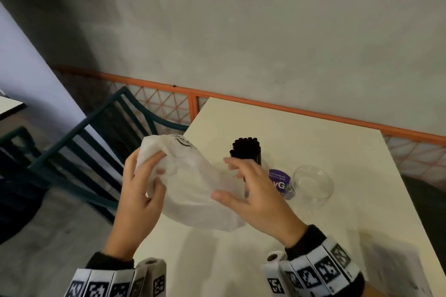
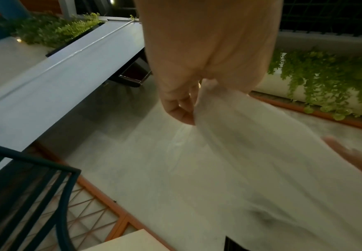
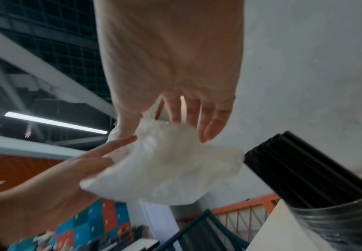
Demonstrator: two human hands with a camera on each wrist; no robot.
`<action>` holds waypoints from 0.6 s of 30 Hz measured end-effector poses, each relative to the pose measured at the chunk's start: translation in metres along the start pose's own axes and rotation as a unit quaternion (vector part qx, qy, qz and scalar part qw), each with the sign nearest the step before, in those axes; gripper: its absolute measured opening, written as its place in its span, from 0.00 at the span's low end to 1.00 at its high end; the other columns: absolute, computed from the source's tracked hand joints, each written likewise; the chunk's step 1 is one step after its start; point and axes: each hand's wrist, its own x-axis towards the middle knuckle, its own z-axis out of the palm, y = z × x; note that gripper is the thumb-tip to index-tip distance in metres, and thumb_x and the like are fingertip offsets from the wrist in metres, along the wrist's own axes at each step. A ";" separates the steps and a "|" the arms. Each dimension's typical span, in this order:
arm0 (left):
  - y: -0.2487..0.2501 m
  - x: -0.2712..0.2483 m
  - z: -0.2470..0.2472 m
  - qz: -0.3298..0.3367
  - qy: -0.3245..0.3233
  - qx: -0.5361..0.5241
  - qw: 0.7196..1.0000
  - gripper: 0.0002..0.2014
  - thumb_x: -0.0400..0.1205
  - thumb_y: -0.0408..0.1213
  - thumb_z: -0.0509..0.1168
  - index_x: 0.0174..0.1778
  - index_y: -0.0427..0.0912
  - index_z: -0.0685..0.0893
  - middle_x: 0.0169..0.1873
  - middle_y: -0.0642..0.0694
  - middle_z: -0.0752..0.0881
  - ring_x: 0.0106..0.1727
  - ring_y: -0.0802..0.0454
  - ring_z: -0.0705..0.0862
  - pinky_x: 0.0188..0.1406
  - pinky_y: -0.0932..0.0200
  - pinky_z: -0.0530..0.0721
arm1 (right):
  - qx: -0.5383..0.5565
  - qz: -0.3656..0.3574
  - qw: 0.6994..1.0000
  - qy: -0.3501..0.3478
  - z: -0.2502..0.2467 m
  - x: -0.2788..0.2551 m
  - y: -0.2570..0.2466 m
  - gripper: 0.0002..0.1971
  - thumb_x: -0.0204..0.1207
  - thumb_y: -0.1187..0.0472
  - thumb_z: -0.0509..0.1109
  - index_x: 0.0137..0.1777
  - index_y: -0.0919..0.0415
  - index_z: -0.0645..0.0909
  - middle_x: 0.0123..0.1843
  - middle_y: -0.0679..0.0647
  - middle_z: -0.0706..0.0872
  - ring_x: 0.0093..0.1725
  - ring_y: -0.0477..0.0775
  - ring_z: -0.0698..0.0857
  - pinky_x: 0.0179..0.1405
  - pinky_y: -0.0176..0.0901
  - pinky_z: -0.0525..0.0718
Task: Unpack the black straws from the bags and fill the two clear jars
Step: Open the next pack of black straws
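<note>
A crumpled white plastic bag (image 1: 193, 190) hangs over the table's left edge, and my left hand (image 1: 149, 176) grips its upper end with curled fingers. In the left wrist view the left hand (image 2: 182, 108) pinches the bag (image 2: 261, 169). My right hand (image 1: 241, 188) is spread beside the bag's right end, fingers straight. In the right wrist view the right hand's fingers (image 3: 210, 125) lie over the bag (image 3: 169, 168). Behind the right hand, a bundle of black straws (image 1: 246, 152) stands upright in a clear jar (image 3: 334, 220). A second clear jar (image 1: 312, 182) stands empty to the right.
The cream table (image 1: 313, 140) runs along an orange lattice railing (image 1: 265, 103) and a grey wall. A dark teal chair (image 1: 108, 128) stands off the table's left edge. A purple label (image 1: 280, 183) shows between the two jars.
</note>
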 end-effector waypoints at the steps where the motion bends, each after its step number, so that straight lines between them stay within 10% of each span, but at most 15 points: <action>1: -0.002 -0.007 0.001 -0.009 -0.014 0.008 1.000 0.28 0.77 0.30 0.57 0.61 0.73 0.68 0.62 0.78 0.60 0.63 0.71 0.66 0.61 0.74 0.71 | -0.048 -0.009 0.997 -0.053 0.007 0.001 -0.004 0.33 0.68 0.35 0.67 0.72 0.47 0.68 0.63 0.40 0.74 0.61 0.37 0.73 0.58 0.28 0.73; 6: -0.040 -0.037 -0.010 -0.125 -0.070 0.100 0.985 0.26 0.75 0.16 0.58 0.67 0.44 0.75 0.73 0.50 0.59 0.63 0.63 0.62 0.67 0.56 0.68 | -0.149 0.019 0.988 -0.039 0.033 0.009 0.014 0.09 0.77 0.60 0.66 0.55 0.59 0.77 0.52 0.54 0.84 0.50 0.55 0.83 0.45 0.47 0.81; 10: -0.072 -0.070 -0.014 -0.126 -0.157 0.166 0.965 0.27 0.72 0.14 0.60 0.61 0.45 0.80 0.72 0.42 0.63 0.50 0.59 0.74 0.49 0.68 0.73 | -0.069 0.113 0.989 0.058 0.040 0.008 0.048 0.06 0.75 0.64 0.67 0.51 0.57 0.77 0.46 0.57 0.87 0.44 0.57 0.86 0.42 0.53 0.86; 13: -0.073 -0.085 -0.008 -0.144 -0.211 0.071 0.964 0.34 0.76 0.17 0.56 0.58 0.68 0.72 0.67 0.55 0.65 0.63 0.73 0.70 0.52 0.71 0.73 | 0.113 0.216 0.964 -0.104 0.047 0.003 0.053 0.13 0.75 0.59 0.70 0.57 0.50 0.73 0.56 0.60 0.85 0.54 0.58 0.86 0.46 0.49 0.85; 18: -0.068 -0.074 -0.015 -0.341 -0.135 -0.316 0.875 0.26 0.73 0.30 0.64 0.57 0.66 0.68 0.57 0.48 0.87 0.55 0.46 0.86 0.56 0.48 0.81 | 0.298 0.189 0.906 -0.233 0.041 -0.018 0.069 0.29 0.75 0.69 0.70 0.74 0.54 0.67 0.69 0.56 0.80 0.67 0.55 0.81 0.60 0.44 0.83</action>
